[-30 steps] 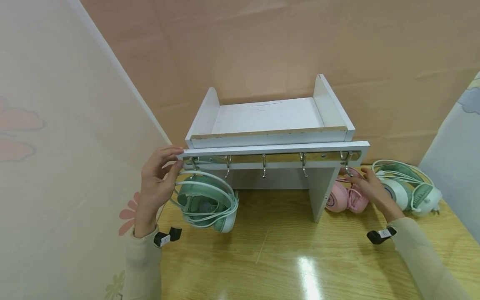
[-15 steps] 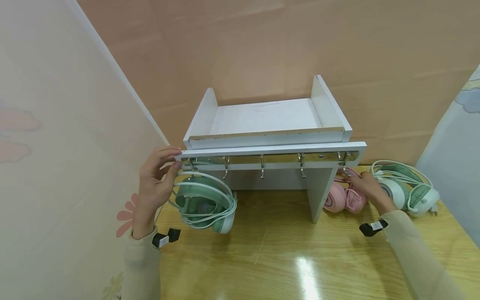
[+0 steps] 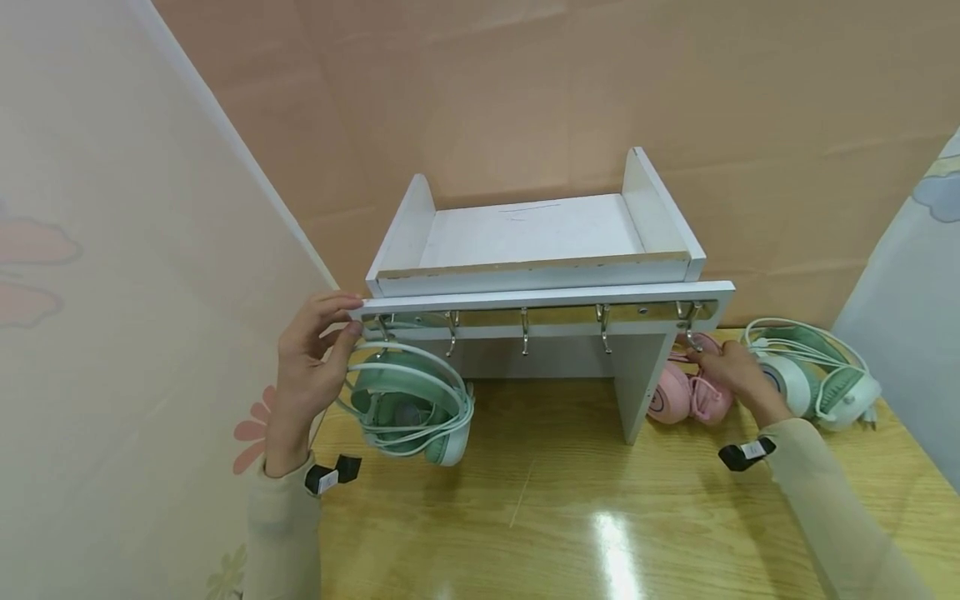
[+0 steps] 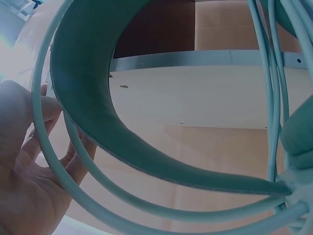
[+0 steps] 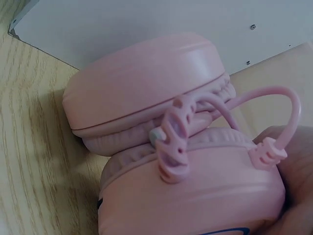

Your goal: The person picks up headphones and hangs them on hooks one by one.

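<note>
My left hand (image 3: 303, 367) pinches the left end of the white hook rail (image 3: 480, 297), thumb in front and fingers on top. Green headphones (image 3: 405, 379) with a wound cable hang from the leftmost hook, close to that hand; their band (image 4: 80, 63) fills much of the left wrist view. Over on the right, my right hand (image 3: 738, 375) holds the upper part of the pink headphones (image 3: 671, 396), its fingertips partly hidden behind the rightmost hook (image 3: 695, 327). In the right wrist view the pink ear cups (image 5: 146, 83) rest on the wood, with the hand behind them.
Another pair of green headphones (image 3: 847, 396) lies right of my right hand. The white shelf (image 3: 540, 229) stands against the brown backdrop, its side panel (image 3: 643, 387) beside the pink headphones. Walls border the wooden table (image 3: 547, 517) left and right.
My right hand has shifted slightly left and its fingers have closed on the pink headphones. The left hand keeps its grip on the rail. The whole view has shifted a little.
</note>
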Action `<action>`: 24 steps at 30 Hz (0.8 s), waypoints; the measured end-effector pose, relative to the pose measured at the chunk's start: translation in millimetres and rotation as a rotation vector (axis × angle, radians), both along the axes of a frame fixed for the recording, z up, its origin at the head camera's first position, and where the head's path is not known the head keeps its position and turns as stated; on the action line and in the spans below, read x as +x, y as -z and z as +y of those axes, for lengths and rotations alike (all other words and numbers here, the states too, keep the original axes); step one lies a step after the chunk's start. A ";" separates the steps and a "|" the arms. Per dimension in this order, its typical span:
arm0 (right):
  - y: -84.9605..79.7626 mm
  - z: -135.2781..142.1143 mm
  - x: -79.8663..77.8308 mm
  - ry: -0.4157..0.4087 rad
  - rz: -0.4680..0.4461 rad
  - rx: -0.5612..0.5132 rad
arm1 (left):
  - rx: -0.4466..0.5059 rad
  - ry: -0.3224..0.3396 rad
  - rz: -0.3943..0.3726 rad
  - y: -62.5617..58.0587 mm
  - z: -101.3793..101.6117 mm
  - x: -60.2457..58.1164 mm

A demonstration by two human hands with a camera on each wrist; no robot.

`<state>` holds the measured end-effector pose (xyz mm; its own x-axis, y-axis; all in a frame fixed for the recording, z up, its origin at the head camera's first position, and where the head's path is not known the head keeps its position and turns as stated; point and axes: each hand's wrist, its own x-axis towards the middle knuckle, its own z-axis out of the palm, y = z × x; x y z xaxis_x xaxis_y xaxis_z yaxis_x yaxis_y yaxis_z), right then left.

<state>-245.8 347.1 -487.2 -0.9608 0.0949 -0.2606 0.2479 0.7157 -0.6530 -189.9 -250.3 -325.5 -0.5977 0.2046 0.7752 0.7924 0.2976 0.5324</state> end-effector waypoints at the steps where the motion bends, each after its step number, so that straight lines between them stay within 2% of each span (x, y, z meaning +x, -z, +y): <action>1: -0.5 -0.1 -0.1 0.002 0.001 0.002 | -0.001 -0.001 -0.001 -0.2 -0.1 -0.1; 7: -1.1 -0.5 0.0 0.016 0.016 0.007 | -0.003 -0.009 -0.002 -0.6 -0.5 -0.6; 24: 3.2 -1.8 -0.4 0.091 0.165 0.039 | -0.007 0.003 0.024 1.2 -0.4 -1.9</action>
